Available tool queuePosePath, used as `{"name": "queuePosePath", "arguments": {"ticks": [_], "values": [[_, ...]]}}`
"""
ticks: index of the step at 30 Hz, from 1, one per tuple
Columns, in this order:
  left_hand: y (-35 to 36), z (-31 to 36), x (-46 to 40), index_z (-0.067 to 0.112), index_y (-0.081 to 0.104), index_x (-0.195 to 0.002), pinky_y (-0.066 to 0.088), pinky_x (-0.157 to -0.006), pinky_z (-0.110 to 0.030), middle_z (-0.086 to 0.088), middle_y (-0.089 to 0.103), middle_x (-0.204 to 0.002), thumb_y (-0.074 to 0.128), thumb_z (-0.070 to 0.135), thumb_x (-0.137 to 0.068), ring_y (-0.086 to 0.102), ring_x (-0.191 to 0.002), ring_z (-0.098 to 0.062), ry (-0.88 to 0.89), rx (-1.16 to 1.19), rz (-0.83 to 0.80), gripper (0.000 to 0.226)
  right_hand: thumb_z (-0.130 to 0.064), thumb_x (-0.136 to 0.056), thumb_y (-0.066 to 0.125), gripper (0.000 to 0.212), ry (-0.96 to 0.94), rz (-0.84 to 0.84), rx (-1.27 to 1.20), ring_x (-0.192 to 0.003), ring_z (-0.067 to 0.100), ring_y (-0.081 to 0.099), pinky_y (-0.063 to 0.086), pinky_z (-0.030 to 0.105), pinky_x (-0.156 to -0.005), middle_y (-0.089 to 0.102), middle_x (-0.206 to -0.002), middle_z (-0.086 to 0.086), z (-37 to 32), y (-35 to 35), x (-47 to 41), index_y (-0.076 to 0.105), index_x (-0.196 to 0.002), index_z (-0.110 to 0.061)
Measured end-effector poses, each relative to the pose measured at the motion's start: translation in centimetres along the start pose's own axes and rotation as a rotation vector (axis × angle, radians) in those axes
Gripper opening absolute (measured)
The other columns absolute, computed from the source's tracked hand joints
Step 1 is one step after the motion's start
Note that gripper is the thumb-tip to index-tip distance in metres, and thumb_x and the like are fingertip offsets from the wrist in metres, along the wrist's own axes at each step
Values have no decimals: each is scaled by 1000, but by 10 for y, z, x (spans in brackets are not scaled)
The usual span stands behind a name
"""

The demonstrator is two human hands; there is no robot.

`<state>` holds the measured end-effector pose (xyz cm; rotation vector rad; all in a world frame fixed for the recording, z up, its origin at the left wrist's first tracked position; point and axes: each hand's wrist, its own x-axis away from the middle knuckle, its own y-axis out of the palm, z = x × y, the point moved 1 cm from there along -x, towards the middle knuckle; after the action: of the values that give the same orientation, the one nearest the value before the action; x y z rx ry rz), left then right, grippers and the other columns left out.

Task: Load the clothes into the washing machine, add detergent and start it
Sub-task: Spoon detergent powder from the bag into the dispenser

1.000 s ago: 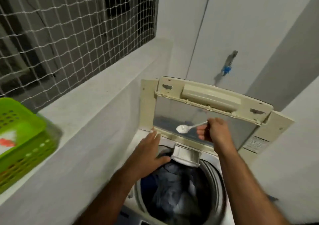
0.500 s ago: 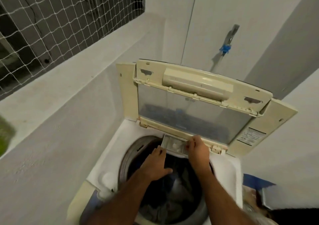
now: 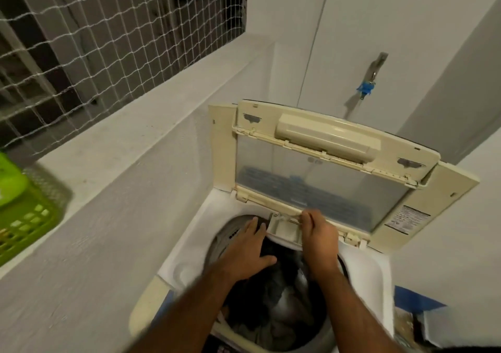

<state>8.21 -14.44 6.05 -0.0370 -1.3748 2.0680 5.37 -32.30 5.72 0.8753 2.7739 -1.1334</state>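
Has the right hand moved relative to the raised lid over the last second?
Yes. The right hand has dropped from in front of the lid window to the detergent drawer at the tub's back rim, below the lid.

Head view looks steeply down, close above washing machine (image 3: pixel 379 277).

Both your arms reach forward; your left hand (image 3: pixel 248 247) lies flat, fingers straight, while your right hand (image 3: pixel 318 235) has its fingers curled downward.
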Motion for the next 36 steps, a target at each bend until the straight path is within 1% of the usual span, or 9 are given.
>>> {"name": "queuePosePath", "arguments": {"ticks": [5,11,16,20,22,24,27,31,36], "values": [[-83,-10,75,25,-2,-153,2,-121,-32,9,-14,-159,46,60,-91,-11,-146,-8,61,62,234,86,-14,-100,49,25,119,110,-538,-60,17,62,50,27,-56,67,-68,7,-99,0,2,62,-79,-14],[-172,-47,190,33,-1,-147,-10,-110,-7,17,-7,-156,36,75,-84,-13,-142,7,145,1,597,85,-9,-100,43,24,182,-49,-1047,-50,17,60,49,27,-45,66,-57,4,-221,15,10,59,-81,-10],[-211,-90,268,15,24,-150,7,-119,-23,2,19,-159,40,64,-89,5,-148,-6,96,-65,771,80,-8,-101,43,21,47,-301,-1156,-50,17,63,48,23,-41,67,-60,6,-319,40,33,59,-88,-7],[-229,-127,311,9,31,-148,15,-117,-31,-6,28,-156,48,59,-84,16,-147,-17,23,-113,814,83,-5,-99,44,22,-67,-498,-1104,-46,17,62,46,22,-39,66,-57,6,-381,63,54,59,-84,-9],[-234,-146,328,12,30,-148,13,-117,-28,-6,27,-156,48,62,-79,17,-147,-18,-40,-128,817,87,-5,-98,46,22,-121,-608,-1027,-46,15,62,46,22,-39,66,-56,5,-407,74,65,59,-82,-10],[-235,-168,342,18,23,-150,7,-117,-21,0,17,-159,44,70,-71,9,-148,-12,-117,-113,807,97,-6,-99,47,21,-205,-730,-891,-48,13,63,46,22,-38,67,-57,5,-429,86,75,59,-82,-10],[-233,-193,358,26,8,-152,6,-119,-25,9,-3,-160,42,78,-62,-6,-147,-4,-214,-51,754,110,-8,-100,47,25,-353,-869,-623,-51,14,63,44,23,-38,66,-66,11,-453,103,88,57,-77,-11],[-228,-204,370,32,-8,-149,2,-117,-20,16,-17,-157,36,80,-57,-13,-145,-1,-255,-16,710,112,-11,-100,46,30,-509,-887,-327,-56,27,64,45,24,-40,67,-67,15,-473,128,99,55,-72,-12],[-227,-206,371,29,-2,-152,1,-111,-16,19,-19,-151,32,78,-60,-8,-146,-3,-240,38,734,110,-12,-99,42,31,-656,-869,-71,-63,37,69,49,27,-47,71,-67,17,-484,150,104,53,-70,-10]]}}
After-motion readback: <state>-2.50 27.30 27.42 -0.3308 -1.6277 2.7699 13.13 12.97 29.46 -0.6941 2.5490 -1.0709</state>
